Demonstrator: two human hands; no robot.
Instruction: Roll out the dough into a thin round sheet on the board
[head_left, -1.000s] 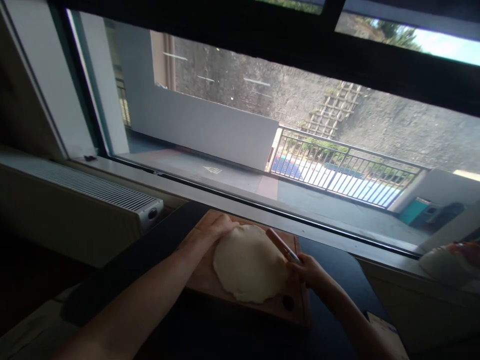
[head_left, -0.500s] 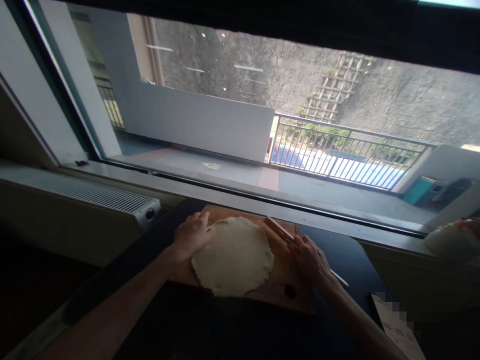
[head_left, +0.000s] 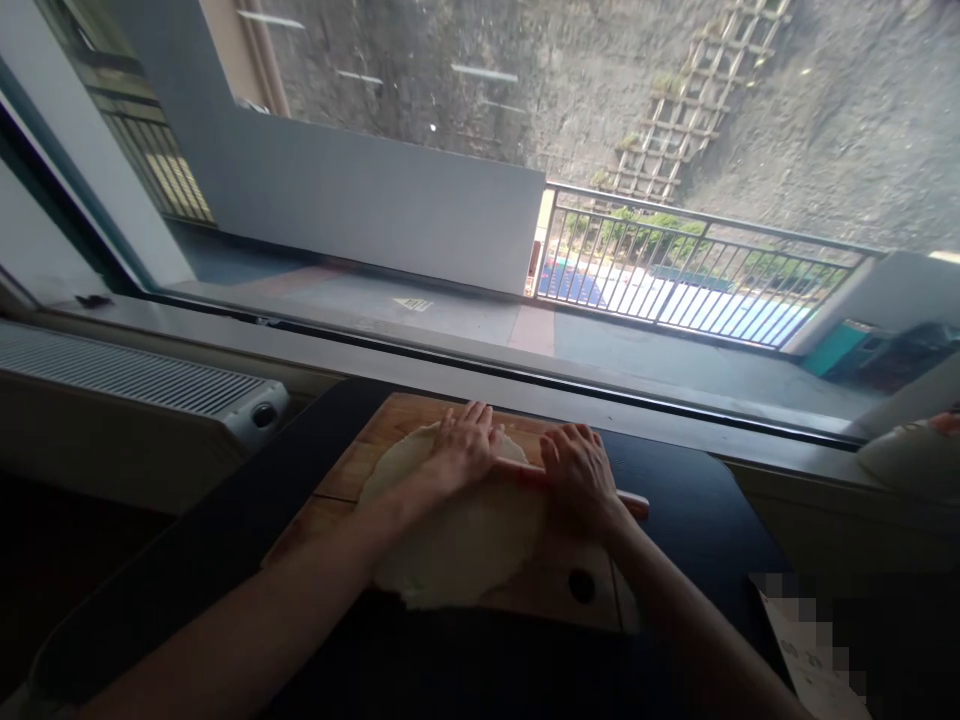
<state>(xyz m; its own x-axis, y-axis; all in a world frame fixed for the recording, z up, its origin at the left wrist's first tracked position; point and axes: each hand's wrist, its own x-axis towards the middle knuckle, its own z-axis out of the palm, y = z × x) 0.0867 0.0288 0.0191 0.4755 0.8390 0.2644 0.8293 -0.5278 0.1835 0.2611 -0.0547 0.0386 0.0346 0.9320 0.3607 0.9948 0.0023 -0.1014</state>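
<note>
A flattened round of pale dough point(head_left: 457, 545) lies on a wooden cutting board point(head_left: 371, 450), its edge uneven. Across the upper part of the dough runs a wooden rolling pin point(head_left: 521, 472), its right end sticking out beyond the board. My left hand point(head_left: 469, 447) rests over the pin's left part, fingers forward, hiding that end. The pin's right part is under my right hand point(head_left: 581, 468), whose fingers bend over it. My left forearm covers some of the dough's left side.
The board lies on a dark table point(head_left: 675, 490) against the window sill point(head_left: 420, 365). A radiator point(head_left: 255, 405) stands left of the table. At the right are a pale rounded object point(head_left: 904, 460) and a partly pixelated device point(head_left: 806, 650) showing digits.
My left hand has moved right from the dough's left edge onto the rolling pin. The pin has swung flatter and shifted left over the dough, with my right hand on it. The view has tilted slightly.
</note>
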